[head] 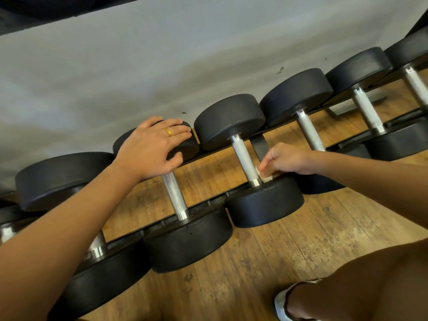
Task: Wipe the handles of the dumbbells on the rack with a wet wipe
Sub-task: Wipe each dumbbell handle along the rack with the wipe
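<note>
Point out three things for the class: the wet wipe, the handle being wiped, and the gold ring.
wet wipe [265, 176], head view, on the crumpled part below the fingers.
handle [244, 158], head view, mid knurled shaft.
gold ring [169, 132], head view, on the band's top.

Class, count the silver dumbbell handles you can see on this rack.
6: one at the far left edge, one behind the left forearm, one below the left hand, one beside the wet wipe, two rightward. Another shows at the right edge; more may be hidden.

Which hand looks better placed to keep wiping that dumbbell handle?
The right hand: it pinches the wet wipe against the lower end of the handle. The left hand lies flat on the neighbouring dumbbell's head, holding nothing.
</note>
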